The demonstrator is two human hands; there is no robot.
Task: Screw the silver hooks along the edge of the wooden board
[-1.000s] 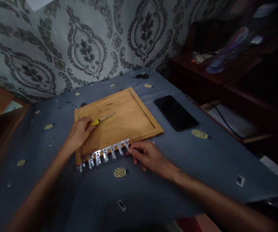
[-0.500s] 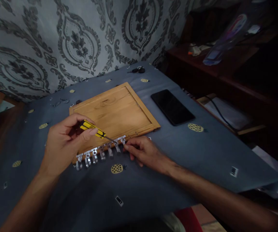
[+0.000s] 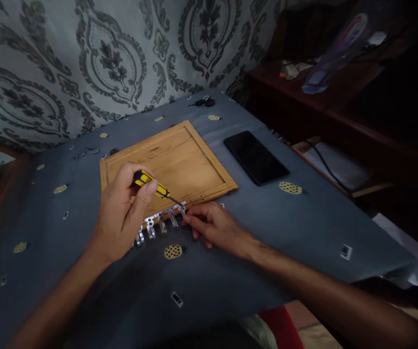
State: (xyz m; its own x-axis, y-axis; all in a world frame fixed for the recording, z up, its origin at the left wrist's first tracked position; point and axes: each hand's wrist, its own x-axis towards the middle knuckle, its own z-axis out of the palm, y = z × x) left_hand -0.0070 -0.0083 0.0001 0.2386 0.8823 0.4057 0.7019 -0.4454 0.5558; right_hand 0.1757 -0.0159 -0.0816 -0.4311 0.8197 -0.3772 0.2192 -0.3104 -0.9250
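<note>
My left hand (image 3: 123, 213) is closed around the yellow and black handle of a screwdriver (image 3: 158, 188). The screwdriver's tip points down at the rightmost metal hook (image 3: 181, 209), where it seems to touch. Thumb and fingers of my right hand (image 3: 214, 223) pinch that same hook from the right. Several more silver hooks (image 3: 162, 223) line the near edge of a framed wooden board (image 3: 174, 157); my left hand hides those at the left end. Small dark holes show along the board's edge, right of the hooks.
A black phone (image 3: 255, 157) lies right of the board on the blue tablecloth (image 3: 267, 232). Keys (image 3: 204, 101) rest near the far edge, and small metal pieces (image 3: 87, 151) at the far left. A plastic bottle (image 3: 334, 58) stands on the dark red furniture (image 3: 325, 111) at right.
My left hand has moved right with the screwdriver, whose tip has gone from the second hook from the right to the rightmost one. My right hand stays at that hook. The view shifts slightly.
</note>
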